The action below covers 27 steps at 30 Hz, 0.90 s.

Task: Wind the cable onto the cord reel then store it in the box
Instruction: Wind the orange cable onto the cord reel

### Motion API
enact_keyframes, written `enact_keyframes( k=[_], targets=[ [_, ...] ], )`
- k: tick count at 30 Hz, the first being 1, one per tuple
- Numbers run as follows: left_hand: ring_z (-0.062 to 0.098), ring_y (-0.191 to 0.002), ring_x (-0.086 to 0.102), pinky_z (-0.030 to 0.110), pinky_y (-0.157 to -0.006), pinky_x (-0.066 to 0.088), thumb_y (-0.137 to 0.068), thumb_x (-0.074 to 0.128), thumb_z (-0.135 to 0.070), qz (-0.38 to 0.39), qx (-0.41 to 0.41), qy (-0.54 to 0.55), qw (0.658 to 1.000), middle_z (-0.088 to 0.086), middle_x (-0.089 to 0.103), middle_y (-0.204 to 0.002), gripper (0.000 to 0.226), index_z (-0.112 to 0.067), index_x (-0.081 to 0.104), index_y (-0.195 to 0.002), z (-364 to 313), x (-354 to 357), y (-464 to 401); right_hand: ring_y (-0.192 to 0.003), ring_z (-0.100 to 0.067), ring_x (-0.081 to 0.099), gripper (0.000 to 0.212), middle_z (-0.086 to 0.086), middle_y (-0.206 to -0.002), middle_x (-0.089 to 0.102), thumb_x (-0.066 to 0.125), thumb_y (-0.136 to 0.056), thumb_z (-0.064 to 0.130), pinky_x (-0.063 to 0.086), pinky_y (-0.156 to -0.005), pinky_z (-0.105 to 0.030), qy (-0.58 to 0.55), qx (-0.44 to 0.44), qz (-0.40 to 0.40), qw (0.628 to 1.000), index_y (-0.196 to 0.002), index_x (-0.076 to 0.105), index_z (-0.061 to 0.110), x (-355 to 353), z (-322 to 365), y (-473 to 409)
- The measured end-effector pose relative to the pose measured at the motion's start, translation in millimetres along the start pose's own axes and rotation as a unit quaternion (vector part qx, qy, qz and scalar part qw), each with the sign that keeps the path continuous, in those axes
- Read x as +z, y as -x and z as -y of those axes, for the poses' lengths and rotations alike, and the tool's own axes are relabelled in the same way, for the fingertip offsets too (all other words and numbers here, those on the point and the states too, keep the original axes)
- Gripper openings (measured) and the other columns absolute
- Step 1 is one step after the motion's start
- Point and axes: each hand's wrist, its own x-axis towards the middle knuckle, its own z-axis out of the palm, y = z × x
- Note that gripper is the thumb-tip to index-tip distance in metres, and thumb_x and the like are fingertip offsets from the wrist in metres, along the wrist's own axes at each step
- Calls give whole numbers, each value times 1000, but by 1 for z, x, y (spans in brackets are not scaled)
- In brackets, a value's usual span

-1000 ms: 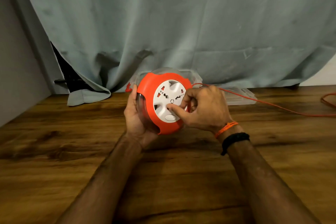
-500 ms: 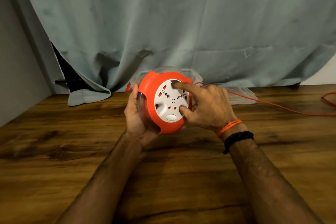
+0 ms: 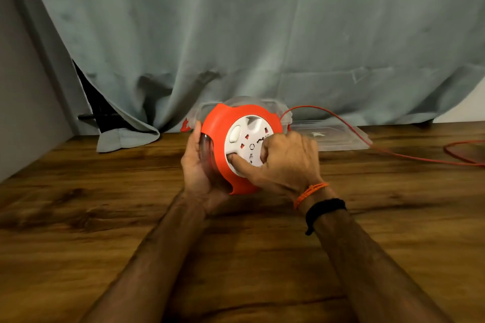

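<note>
since the earlier frame the white hub has rotated: its oval button, then at the lower edge of the hub, now sits at the hub's upper left, and the right hand's thumb has travelled from the lower right of the hub to its lower left.

right hand [image 3: 286, 162]: fingers curled against the white hub [image 3: 246, 141], thumb pressed into a recess at the hub's lower left, remaining fingers hooked on the hub's right side. it grips the hub as a crank.

left hand [image 3: 199, 165]: fingers wrapped round the clear rear shell of the cord reel [image 3: 217, 139], palm under it, holding the body off the table [image 3: 105, 217] at frame centre.

cable [image 3: 393, 155]: leaves the reel at its upper right, arcs over, then runs right along the table toward the right edge of the frame, where a loose loop lies. a good length appears unwound; winding is judged still under way.

governing relation: the hub's axis points toward the camera, so the cranking hand works on the near face while the cable feeds in from the right, behind that hand.

box [image 3: 278, 110]: clear, directly behind the reel against the curtain [image 3: 262, 34]; its lid [image 3: 341, 136] lies flat just right of it.
</note>
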Motion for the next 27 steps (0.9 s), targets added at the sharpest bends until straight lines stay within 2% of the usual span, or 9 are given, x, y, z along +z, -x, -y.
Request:
enact_keyframes(
  k=[3, 6, 9, 11, 14, 16, 19, 23, 27],
  targets=[
    [38, -125, 61, 56, -105, 47, -90, 36, -69, -14, 4, -1, 1000, 20, 65, -134, 77, -11, 69, -127, -1, 3, 1, -70, -26, 63, 76, -3, -64, 64, 37, -64, 89, 44, -69, -30, -5, -5, 26, 1000, -60, 56, 15, -1, 2, -2],
    [39, -126, 59, 56, -105, 48, -88, 37, -70, 0, -1, 12, 1000, 22, 62, -137, 80, -9, 65, -132, -3, 6, 2, -67, -20, 63, 70, 4, -58, 62, 48, -64, 88, 48, -70, -32, -34, -23, 30, 999, -58, 58, 18, -8, -4, -5],
    [43, -135, 49, 61, -112, 37, -88, 34, -73, 4, -18, 19, 1000, 24, 52, -146, 87, -9, 51, -145, -2, 3, 1, -61, -16, 58, 44, 11, -50, 51, 69, -67, 66, 51, -70, -37, -100, -77, 50, 991, -66, 61, 22, -20, -16, -10],
    [45, -139, 43, 65, -115, 29, -88, 32, -76, 11, -30, 24, 999, 23, 48, -150, 90, -11, 46, -149, 0, 2, 2, -59, -16, 50, 27, 11, -48, 44, 72, -69, 44, 51, -71, -39, -108, -105, 48, 987, -88, 61, 28, -25, -22, -11],
    [45, -140, 42, 68, -116, 24, -84, 40, -75, 28, -34, 25, 999, 22, 47, -151, 90, -13, 44, -150, 2, 2, 2, -60, -20, 52, 56, 10, -52, 45, 66, -67, 29, 51, -69, -36, -86, -119, 46, 988, -122, 55, 33, -29, -23, -12],
    [44, -140, 42, 68, -117, 22, -81, 47, -73, 36, -31, 13, 999, 22, 47, -151, 92, -13, 45, -150, 3, 2, 2, -69, -29, 60, 65, 7, -61, 54, 65, -68, 27, 51, -70, -38, -58, -129, 55, 988, -131, 52, 34, -27, -21, -11],
    [44, -140, 42, 70, -116, 21, -79, 51, -73, 38, -37, 6, 999, 23, 47, -151, 92, -13, 47, -148, 3, 0, 3, -79, -35, 63, 67, -5, -72, 66, 62, -71, 30, 52, -75, -40, -29, -128, 63, 989, -136, 48, 38, -21, -23, -11],
    [50, -138, 42, 84, -102, 22, -73, 47, -80, 55, -82, 0, 995, 19, 52, -148, 92, -22, 52, -145, -1, -3, 3, -81, -35, 64, 65, -7, -75, 68, 63, -70, 36, 51, -76, -39, -16, -129, 39, 991, -133, 49, 43, -18, -26, -10],
    [50, -136, 45, 85, -99, 23, -74, 45, -80, 47, -81, 0, 996, 19, 54, -146, 90, -23, 55, -143, -2, -5, 2, -81, -35, 63, 65, -6, -76, 69, 64, -70, 40, 47, -77, -38, -7, -134, 19, 991, -133, 48, 46, -14, -27, -11]
  ],
)
